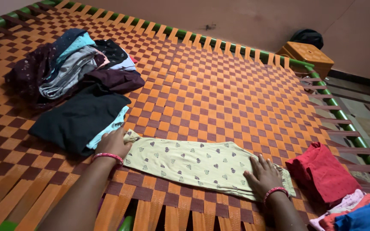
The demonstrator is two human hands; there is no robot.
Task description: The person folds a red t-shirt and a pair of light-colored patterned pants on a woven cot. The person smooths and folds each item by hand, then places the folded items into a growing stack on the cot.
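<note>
While both hands press it flat, the pale yellow garment (193, 164) with small heart shapes lies stretched lengthwise near the front edge of the woven cot (219, 90), between the two hands. The left hand (115, 143) rests on its left end, fingers curled over the cloth edge and spread rather than clenched — a flat hold, not a pinch. The right hand (264, 175) lies palm down with fingers open on the right end, gripping nothing, only weighing the fabric. To do this well, by the look of it, the palms should smooth outward from the middle so the long edges stay parallel and no crease is trapped.

Just beyond the left hand sits a folded black garment (80, 117) on a light blue one, and behind it a loose heap of dark clothes (71, 64). To the right, near the cot's side rail, lie a crumpled red garment (322, 173) and a blue cloth (362, 218). On the floor past the far corner stands an orange plastic stool (307, 55) — no packages, labels or signs show anywhere.
</note>
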